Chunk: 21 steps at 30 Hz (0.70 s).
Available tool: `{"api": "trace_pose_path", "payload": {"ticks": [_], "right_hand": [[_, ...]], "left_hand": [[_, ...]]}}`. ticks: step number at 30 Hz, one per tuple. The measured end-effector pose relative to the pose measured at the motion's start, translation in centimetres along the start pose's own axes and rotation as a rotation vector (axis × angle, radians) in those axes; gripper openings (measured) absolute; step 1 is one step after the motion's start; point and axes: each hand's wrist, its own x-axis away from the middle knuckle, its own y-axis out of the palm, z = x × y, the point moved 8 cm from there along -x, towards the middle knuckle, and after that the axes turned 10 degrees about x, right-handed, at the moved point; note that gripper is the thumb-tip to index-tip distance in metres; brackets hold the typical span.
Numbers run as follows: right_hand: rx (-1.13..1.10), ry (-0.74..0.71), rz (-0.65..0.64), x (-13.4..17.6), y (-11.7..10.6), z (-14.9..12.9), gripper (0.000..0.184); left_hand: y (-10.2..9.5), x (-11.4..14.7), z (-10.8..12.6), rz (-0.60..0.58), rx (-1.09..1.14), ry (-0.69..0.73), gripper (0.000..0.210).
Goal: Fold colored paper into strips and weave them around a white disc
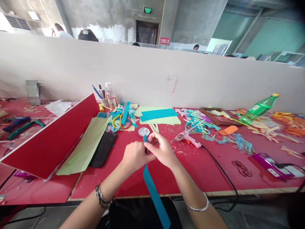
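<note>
Fingers (152, 149) of left hand (134, 155) and right hand (165, 151) pinch tight on blue strip (155, 197); likely light, bendy, easily creased; best held near upper end.

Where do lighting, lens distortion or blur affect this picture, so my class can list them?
Head view: upper-right corner darkened, upper-left washed out; pixelated patch against the white partition; green bottle tilted, perhaps partly lens stretch; left hand and right hand, on the blue strip, show no obvious motion blur.
</note>
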Motion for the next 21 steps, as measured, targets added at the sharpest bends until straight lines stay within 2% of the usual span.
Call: {"api": "trace_pose_path", "payload": {"ticks": [3, 8, 16, 21], "right_hand": [[0.027, -0.002, -0.006, -0.2, 0.1, 0.2, 0.014], [0.068, -0.033, -0.008, -0.6, 0.3, 0.0, 0.016], [0.146, -0.052, 0.012, -1.3, 0.4, 0.1, 0.018], [0.121, -0.031, 0.017, -1.4, 0.4, 0.7, 0.018]], "left_hand": [[-0.2, 0.0, 0.0, -0.001, -0.078, -0.019, 0.039], [-0.2, -0.2, 0.0, -0.001, -0.153, -0.033, 0.035], [-0.3, -0.5, 0.1, -0.022, -0.256, -0.055, 0.044], [-0.1, -0.6, -0.2, -0.032, -0.216, -0.068, 0.044]]}}
